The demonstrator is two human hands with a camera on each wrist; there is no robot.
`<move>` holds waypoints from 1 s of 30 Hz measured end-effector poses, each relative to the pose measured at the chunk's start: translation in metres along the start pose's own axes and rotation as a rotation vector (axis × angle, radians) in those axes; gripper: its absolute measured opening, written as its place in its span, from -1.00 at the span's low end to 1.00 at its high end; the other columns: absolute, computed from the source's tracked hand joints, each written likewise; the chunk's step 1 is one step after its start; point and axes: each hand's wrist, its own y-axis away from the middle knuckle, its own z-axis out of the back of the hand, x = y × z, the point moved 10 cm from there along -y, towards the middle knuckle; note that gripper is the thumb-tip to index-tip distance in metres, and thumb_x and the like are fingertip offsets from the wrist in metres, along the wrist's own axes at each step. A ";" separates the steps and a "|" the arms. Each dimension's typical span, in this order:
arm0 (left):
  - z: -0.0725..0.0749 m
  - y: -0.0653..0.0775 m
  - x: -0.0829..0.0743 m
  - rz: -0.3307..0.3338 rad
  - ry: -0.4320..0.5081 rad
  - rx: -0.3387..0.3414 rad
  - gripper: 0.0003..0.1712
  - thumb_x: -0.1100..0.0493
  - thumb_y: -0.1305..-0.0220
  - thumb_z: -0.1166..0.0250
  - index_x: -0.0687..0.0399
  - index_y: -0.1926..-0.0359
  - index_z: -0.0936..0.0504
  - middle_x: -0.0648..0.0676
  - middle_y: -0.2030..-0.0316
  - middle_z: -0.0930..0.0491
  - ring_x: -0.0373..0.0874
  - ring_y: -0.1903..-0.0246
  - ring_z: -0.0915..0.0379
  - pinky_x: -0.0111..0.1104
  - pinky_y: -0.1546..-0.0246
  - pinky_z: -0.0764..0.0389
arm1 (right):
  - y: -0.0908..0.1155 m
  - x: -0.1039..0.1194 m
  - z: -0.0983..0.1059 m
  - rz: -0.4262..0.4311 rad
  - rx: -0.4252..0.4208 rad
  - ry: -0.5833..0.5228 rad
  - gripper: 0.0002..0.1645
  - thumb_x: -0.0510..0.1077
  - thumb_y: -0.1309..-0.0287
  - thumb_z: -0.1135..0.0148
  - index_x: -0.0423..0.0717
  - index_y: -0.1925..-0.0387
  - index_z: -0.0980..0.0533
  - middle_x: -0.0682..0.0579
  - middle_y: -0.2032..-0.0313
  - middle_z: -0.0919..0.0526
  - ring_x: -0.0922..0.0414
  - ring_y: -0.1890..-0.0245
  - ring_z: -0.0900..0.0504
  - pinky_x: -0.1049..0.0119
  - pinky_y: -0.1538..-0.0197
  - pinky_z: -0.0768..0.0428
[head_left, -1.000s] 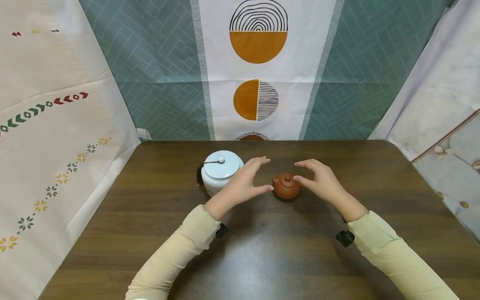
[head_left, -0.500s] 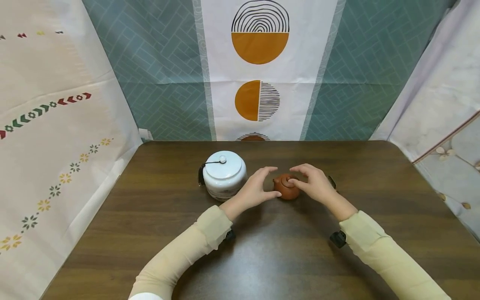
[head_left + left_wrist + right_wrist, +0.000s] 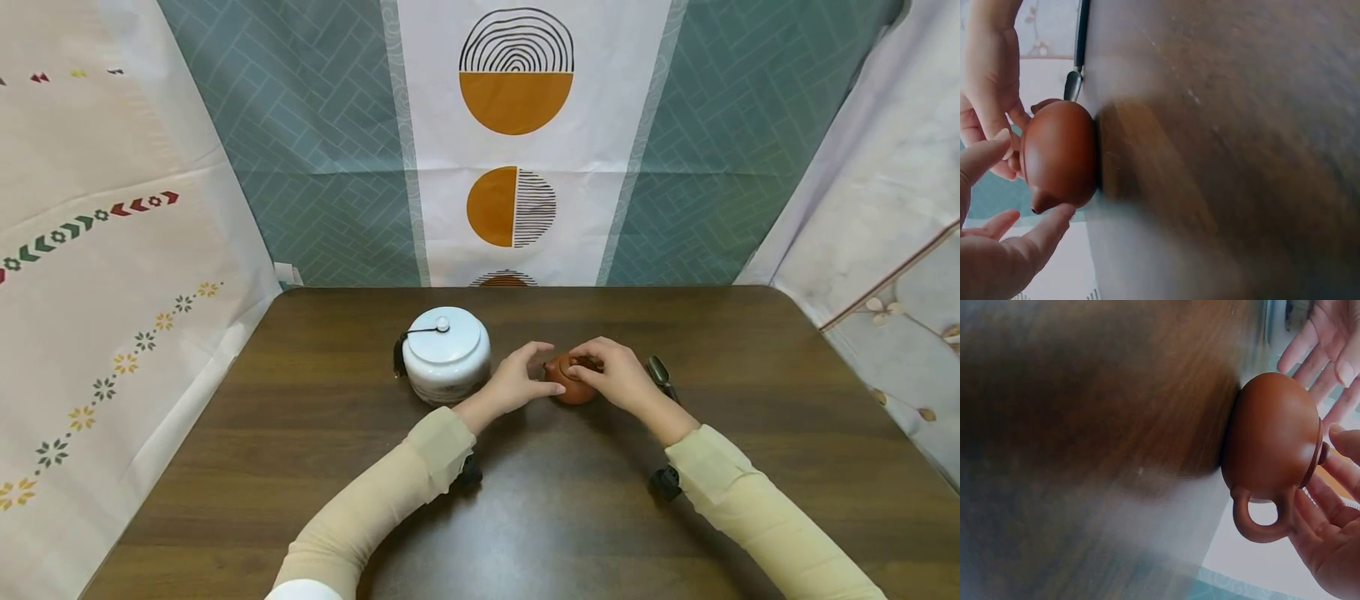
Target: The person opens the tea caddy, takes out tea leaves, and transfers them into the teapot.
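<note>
A small reddish-brown clay teapot (image 3: 573, 390) stands upright on the table, its spout toward my left hand and its handle toward my right. My right hand (image 3: 618, 377) is over the teapot, thumb and fingers curled about the knob (image 3: 1325, 453) of the teapot lid. Contact at the thumb is hard to make out. My left hand (image 3: 520, 382) is at the spout (image 3: 1042, 200) side, thumb and fingers spread apart, a fingertip close to the teapot body. Whether that fingertip touches cannot be told.
A white lidded ceramic jar (image 3: 447, 354) with a dark tassel stands left of the left hand. Beyond the right hand lies a slim dark tool (image 3: 658, 373) with a spoon-like end. Cloth hangings surround the wooden table (image 3: 315, 400).
My right hand has moved left and its fingers have drawn together around the lid knob. The left hand has moved right toward the spout. The slim dark tool has come into sight.
</note>
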 end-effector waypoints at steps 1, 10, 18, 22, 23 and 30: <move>-0.001 -0.002 0.002 0.008 0.010 0.000 -0.23 0.19 -0.15 -0.39 0.21 -0.33 -0.27 0.18 -0.31 -0.32 0.10 -0.27 -0.30 -0.12 -0.18 -0.45 | 0.000 0.000 0.000 0.003 -0.003 0.000 -0.70 -0.20 -0.15 -0.30 -0.26 0.09 -0.59 -0.15 0.16 -0.61 -0.08 0.14 -0.61 0.01 0.07 -0.62; -0.008 -0.008 0.011 0.062 0.184 0.006 -0.27 0.29 -0.15 -0.36 0.27 -0.32 -0.29 0.24 -0.27 -0.35 0.11 -0.23 -0.34 -0.16 -0.20 -0.43 | -0.002 0.002 0.001 0.028 -0.022 0.015 -0.77 -0.28 -0.16 -0.27 -0.29 0.13 -0.60 -0.16 0.20 -0.62 -0.09 0.18 -0.63 0.02 0.11 -0.63; -0.008 -0.010 0.013 0.068 0.200 -0.041 -0.36 0.33 -0.13 -0.36 0.33 -0.24 -0.38 0.28 -0.16 -0.46 0.12 -0.15 -0.43 -0.19 -0.14 -0.49 | -0.005 0.001 0.003 0.038 -0.027 0.023 -0.80 -0.27 -0.14 -0.29 -0.28 0.19 -0.62 -0.15 0.22 -0.62 -0.09 0.19 -0.63 0.03 0.12 -0.64; -0.008 -0.011 0.015 0.077 0.216 -0.057 -0.40 0.34 -0.13 -0.35 0.35 -0.21 -0.40 0.30 -0.14 -0.48 0.14 -0.14 -0.44 -0.19 -0.11 -0.51 | -0.005 0.001 0.003 0.044 -0.027 0.019 -0.82 -0.28 -0.14 -0.29 -0.28 0.21 -0.62 -0.15 0.23 -0.62 -0.08 0.19 -0.63 0.03 0.12 -0.63; -0.008 -0.010 0.016 0.079 0.222 -0.060 -0.40 0.35 -0.13 -0.35 0.35 -0.21 -0.40 0.30 -0.14 -0.48 0.14 -0.14 -0.44 -0.19 -0.11 -0.51 | -0.005 0.000 0.003 0.046 -0.026 0.018 -0.83 -0.28 -0.14 -0.28 -0.27 0.21 -0.62 -0.15 0.23 -0.62 -0.08 0.19 -0.62 0.03 0.11 -0.63; -0.008 -0.009 0.014 0.071 0.250 -0.072 -0.42 0.38 -0.13 -0.34 0.38 -0.19 -0.40 0.33 -0.12 -0.48 0.17 -0.12 -0.45 -0.17 -0.09 -0.53 | -0.005 -0.001 0.002 0.042 -0.011 0.019 -0.85 -0.28 -0.16 -0.26 -0.26 0.23 -0.62 -0.14 0.24 -0.62 -0.08 0.18 -0.61 0.01 0.10 -0.62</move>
